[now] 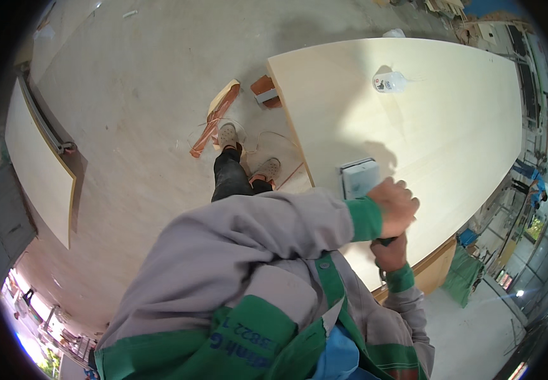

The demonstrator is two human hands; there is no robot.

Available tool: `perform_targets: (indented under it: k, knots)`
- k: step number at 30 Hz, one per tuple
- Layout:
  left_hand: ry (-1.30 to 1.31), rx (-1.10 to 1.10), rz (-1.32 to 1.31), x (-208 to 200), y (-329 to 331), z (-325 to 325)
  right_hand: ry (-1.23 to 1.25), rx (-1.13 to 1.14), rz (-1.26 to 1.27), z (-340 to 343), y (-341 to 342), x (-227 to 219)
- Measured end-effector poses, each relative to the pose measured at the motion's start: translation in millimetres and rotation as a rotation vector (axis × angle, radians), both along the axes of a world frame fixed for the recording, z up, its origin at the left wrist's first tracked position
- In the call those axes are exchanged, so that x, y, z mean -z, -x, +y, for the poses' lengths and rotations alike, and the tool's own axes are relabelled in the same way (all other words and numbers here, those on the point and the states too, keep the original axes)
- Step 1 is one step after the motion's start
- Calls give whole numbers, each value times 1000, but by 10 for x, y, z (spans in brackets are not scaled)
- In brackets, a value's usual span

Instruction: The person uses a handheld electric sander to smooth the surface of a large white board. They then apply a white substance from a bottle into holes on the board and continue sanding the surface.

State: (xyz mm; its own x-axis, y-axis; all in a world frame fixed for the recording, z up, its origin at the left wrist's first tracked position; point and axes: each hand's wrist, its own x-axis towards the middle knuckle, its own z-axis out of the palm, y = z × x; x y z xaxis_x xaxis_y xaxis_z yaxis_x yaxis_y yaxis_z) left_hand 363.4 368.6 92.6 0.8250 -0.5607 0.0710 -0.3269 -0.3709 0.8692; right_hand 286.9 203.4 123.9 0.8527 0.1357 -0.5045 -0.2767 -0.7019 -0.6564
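A grey-blue rectangular hand sander (359, 178) rests flat on a large pale wooden board (451, 133) near its front-left edge. My left hand (397, 205), in a grey sleeve with a green cuff, is closed over the rear top of the sander. Just below it, my right hand (388, 251) grips a dark handle part at the tool's back; most of that handle is hidden by both hands. My torso and jacket fill the lower middle of the view.
A white plastic bottle (389, 82) lies on the board farther away. On the floor are a red brick (264, 87), a thin wood offcut (216, 116) and my shoes (227, 135). Another pale panel (33, 158) lies at left. A person (535, 187) stands far right.
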Motion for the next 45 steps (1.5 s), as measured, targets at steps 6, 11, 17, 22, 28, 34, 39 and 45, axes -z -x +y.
perform_targets:
  k: [6, 11, 17, 22, 28, 34, 39, 45]
  knots:
    - [52, -440, -192, 72, 65, 1208, 4, -222, -18, 1165, -349, 19]
    - [-162, -594, -109, 47, -691, 2334, 134, -364, -201, 2295, -1288, 60]
    - [-395, -611, -67, -125, -1766, 3120, 32, -496, -206, 3058, -2454, 204]
    - [-326, -605, -36, -26, -811, 2240, -209, -395, -120, 2176, -1371, 86]
    - [53, -743, -129, 100, -109, 1943, 43, -480, -99, 1888, -746, -1]
    - [-599, -448, -265, -13, -1727, 2818, 38, -343, -66, 2782, -2165, 170]
    - [-662, -345, -149, -107, -1657, 2513, -22, -378, -238, 2277, -2007, 396]
    - [-263, -535, 59, -16, -355, 1775, -8, -382, -113, 1785, -856, 40]
